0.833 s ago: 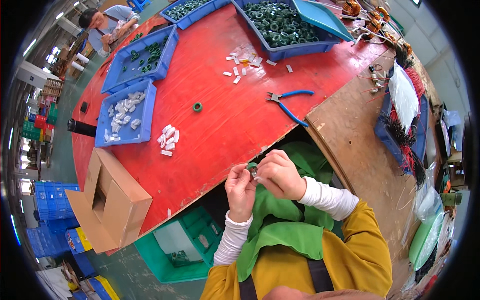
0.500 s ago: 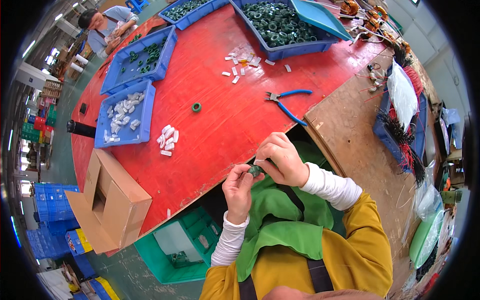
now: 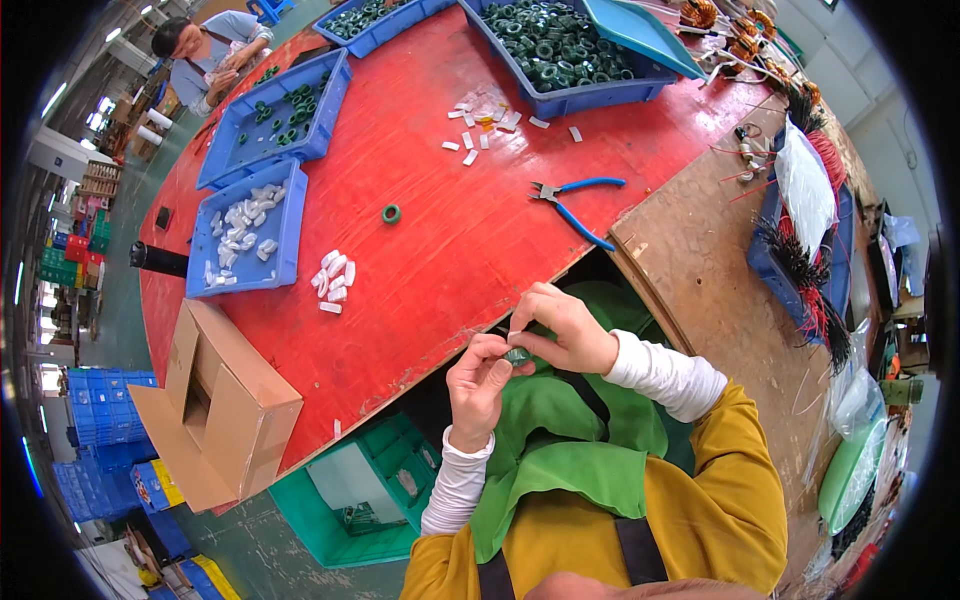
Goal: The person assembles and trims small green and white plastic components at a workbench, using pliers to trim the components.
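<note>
- One green ring (image 3: 517, 356) sits between the person's two hands, just off the near edge of the red table (image 3: 430, 260).
- Left hand (image 3: 478, 392): thumb and forefinger are clamped on that ring.
- Right hand (image 3: 566, 336): thumb and forefinger are together, pinching a pale bit (image 3: 513, 338) at the ring's upper side; it is too small to make out.
- A loose ring (image 3: 391, 206), also green, lies by itself around the middle of the table.
- White pieces (image 3: 334, 277) are heaped toward the table's left side; white scraps (image 3: 470, 141) are scattered toward its far side.
- Pliers (image 3: 549, 193), their blue handles spread apart, lie near the table's right edge.
- A white-filled tray (image 3: 243, 284) and a sparse tray (image 3: 225, 150) of green rings, both blue, stand along the table's left side.
- A full tray (image 3: 612, 97), blue and heaped with green rings, stands at the table's far side, a blue lid (image 3: 640, 38) tilted over it.
- A cardboard box (image 3: 263, 415) stands at the table's near left corner.
- A green crate (image 3: 385, 549) is below the table's near edge.
- A co-worker (image 3: 220, 55) is beyond the table's far left side.
</note>
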The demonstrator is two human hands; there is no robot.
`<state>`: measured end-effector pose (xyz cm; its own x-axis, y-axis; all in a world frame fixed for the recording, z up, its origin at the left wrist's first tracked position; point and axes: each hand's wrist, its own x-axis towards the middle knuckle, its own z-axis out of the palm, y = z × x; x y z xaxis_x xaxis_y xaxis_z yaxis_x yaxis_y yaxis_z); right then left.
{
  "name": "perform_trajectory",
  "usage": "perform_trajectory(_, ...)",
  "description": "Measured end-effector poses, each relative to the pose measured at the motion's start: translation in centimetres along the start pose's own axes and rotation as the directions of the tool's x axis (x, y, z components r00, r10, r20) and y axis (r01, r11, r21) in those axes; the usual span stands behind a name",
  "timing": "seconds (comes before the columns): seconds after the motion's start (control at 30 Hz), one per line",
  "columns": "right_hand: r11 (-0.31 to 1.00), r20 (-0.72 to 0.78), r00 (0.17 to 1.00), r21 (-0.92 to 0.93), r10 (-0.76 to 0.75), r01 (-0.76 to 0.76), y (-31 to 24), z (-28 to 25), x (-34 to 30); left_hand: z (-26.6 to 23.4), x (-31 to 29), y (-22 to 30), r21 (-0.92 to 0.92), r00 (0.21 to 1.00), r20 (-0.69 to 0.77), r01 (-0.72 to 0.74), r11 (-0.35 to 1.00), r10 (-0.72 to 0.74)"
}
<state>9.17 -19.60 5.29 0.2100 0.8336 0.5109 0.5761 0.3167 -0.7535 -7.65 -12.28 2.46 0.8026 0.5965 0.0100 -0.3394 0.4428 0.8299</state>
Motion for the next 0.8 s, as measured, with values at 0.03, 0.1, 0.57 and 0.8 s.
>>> perform_trajectory(0.03,0.98,0.013,0.99,0.146,0.139,-0.139,-0.1,0.0,-0.4,0.0,0.0,-0.2,-0.004,1.0,-0.01,-0.025,1.0,0.025)
perform_trajectory(0.1,0.935,0.06,0.966,0.243,0.252,-0.259,-0.2,0.1,-0.9,0.0,0.0,-0.2,-0.027,1.0,-0.016,-0.017,1.0,0.016)
perform_trajectory(0.57,0.945,0.236,0.952,0.214,0.195,-0.246,-0.3,-0.2,-1.9,0.0,-0.1,-0.7,-0.178,0.997,-0.047,0.05,0.983,-0.059)
perform_trajectory(0.8,0.959,0.169,0.966,0.173,0.197,-0.225,-0.5,-0.7,-1.5,-0.2,0.3,-0.1,-0.148,0.992,-0.059,0.102,0.984,-0.112)
